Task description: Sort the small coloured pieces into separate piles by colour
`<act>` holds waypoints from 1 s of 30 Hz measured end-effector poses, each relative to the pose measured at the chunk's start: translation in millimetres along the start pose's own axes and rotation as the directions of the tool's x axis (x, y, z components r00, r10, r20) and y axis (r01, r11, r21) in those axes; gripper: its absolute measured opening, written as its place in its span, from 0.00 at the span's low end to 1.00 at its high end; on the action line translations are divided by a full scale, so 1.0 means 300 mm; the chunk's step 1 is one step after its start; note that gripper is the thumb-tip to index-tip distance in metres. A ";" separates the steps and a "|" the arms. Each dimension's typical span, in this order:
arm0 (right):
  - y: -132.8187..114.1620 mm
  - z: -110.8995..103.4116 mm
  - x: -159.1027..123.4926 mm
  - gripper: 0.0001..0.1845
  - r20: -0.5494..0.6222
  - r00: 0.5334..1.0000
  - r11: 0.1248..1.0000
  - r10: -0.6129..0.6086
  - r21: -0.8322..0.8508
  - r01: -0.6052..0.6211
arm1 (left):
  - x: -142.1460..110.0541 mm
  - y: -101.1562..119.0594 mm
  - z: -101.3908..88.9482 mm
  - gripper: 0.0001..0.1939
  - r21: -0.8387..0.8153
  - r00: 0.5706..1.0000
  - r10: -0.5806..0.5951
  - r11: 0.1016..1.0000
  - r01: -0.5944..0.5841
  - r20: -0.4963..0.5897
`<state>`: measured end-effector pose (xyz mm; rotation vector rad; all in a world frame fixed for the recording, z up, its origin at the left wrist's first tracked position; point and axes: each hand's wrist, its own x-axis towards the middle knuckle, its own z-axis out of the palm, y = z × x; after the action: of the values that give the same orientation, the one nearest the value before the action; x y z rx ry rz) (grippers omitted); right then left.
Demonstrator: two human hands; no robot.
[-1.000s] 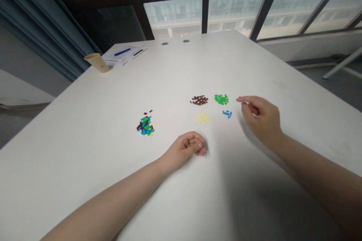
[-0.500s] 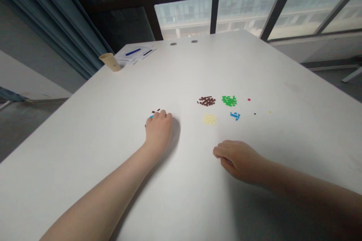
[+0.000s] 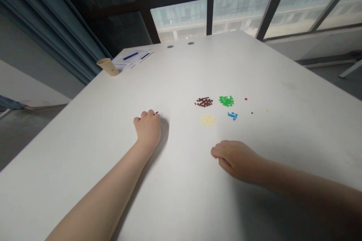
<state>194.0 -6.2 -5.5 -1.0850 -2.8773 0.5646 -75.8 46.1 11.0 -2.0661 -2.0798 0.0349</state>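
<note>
My left hand [image 3: 148, 126] is closed and low over the white table [image 3: 181, 203], left of the middle. Its fingertips are hidden, so whatever they grip does not show. A small dark brown piece [image 3: 157, 112] peeks out just beyond its knuckles. My right hand [image 3: 236, 158] rests closed at the right, fingers curled in, contents hidden. Ahead of it lie loose piles of tiny flat pieces: dark brown pieces [image 3: 204, 102], green pieces [image 3: 226, 101], pale yellow pieces [image 3: 207, 120] and blue pieces [image 3: 232, 115].
Single red [image 3: 246, 99], black [image 3: 252, 113] and yellow pieces [image 3: 267, 110] lie right of the piles. A paper cup [image 3: 108, 67] stands tilted-looking near the far left edge, beside papers [image 3: 134, 55] with a blue pen [image 3: 130, 56]. Windows rise behind the table.
My left hand has shifted left, covering the blue bit and some brown pieces that showed beside it. My right hand keeps its closed pose. The view has turned slightly.
</note>
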 end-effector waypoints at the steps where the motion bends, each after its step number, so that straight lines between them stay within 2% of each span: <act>1: 0.001 0.001 0.000 0.07 -0.004 1.000 1.000 -0.002 0.000 0.002 | 0.002 -0.005 0.003 0.15 -0.015 1.000 -0.001 1.000 0.001 -0.005; 4: 0.002 0.003 0.000 0.07 -0.013 1.000 1.000 -0.005 0.000 0.005 | 0.009 -0.005 0.001 0.14 -0.117 0.999 -0.012 0.993 0.007 -0.041; 6: 0.002 0.003 -0.001 0.07 -0.012 1.000 1.000 -0.004 0.003 0.004 | 0.007 0.019 -0.012 0.12 -0.302 0.998 0.028 0.952 -0.045 -0.061; 7: 0.002 0.003 -0.001 0.07 -0.011 1.000 1.000 -0.002 0.003 0.002 | 0.000 0.039 -0.020 0.11 -0.441 0.997 0.062 0.894 -0.080 -0.054; 8: 0.002 0.002 -0.002 0.07 -0.011 1.000 1.000 0.002 0.003 -0.002 | -0.012 0.065 -0.029 0.09 -0.602 0.993 0.116 0.791 -0.109 -0.026; 9: 0.002 0.002 -0.002 0.07 -0.012 1.000 1.000 0.006 0.003 -0.005 | -0.029 0.094 -0.037 0.08 -0.762 0.985 0.173 0.640 -0.098 0.018; 10: 0.002 0.002 -0.003 0.07 -0.014 1.000 1.000 0.006 0.003 -0.006 | -0.051 0.125 -0.043 0.08 -0.890 0.965 0.244 0.456 -0.024 0.099; 11: 0.002 0.003 -0.003 0.07 -0.020 1.000 1.000 0.006 0.003 -0.006 | -0.075 0.156 -0.046 0.08 -0.965 0.921 0.344 0.243 0.101 0.183; 12: 0.002 0.003 -0.003 0.08 -0.028 1.000 1.000 0.003 0.003 -0.003 | -0.100 0.184 -0.047 0.09 -0.968 0.867 0.434 0.053 0.246 0.244; 13: 0.002 0.003 -0.002 0.08 -0.037 0.999 1.000 -0.001 0.004 0.001 | -0.123 0.208 -0.045 0.10 -0.921 0.809 0.511 -0.083 0.381 0.289; 15: 0.001 0.002 -0.001 0.09 -0.052 0.999 1.000 -0.005 0.006 0.005 | -0.157 0.240 -0.034 0.10 -0.807 0.736 0.603 -0.246 0.537 0.306; 17: 0.000 0.000 0.000 0.09 -0.058 0.998 1.000 -0.003 0.006 0.003 | -0.171 0.251 -0.021 0.09 -0.741 0.722 0.628 -0.329 0.585 0.292; 22: 0.000 -0.003 0.000 0.08 -0.060 0.998 1.000 -0.007 -0.002 0.007 | -0.162 0.247 -0.003 0.09 -0.676 0.749 0.615 -0.445 0.587 0.246; 30: 0.006 0.004 0.005 0.08 -0.061 0.998 1.000 -0.008 0.000 0.008 | -0.170 0.258 0.007 0.10 -0.662 0.772 0.606 -0.500 0.559 0.194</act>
<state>193.7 -4.5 -7.3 -1.0707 -2.8280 0.5213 0.0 -2.9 -10.6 -3.1167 -2.4044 -3.1066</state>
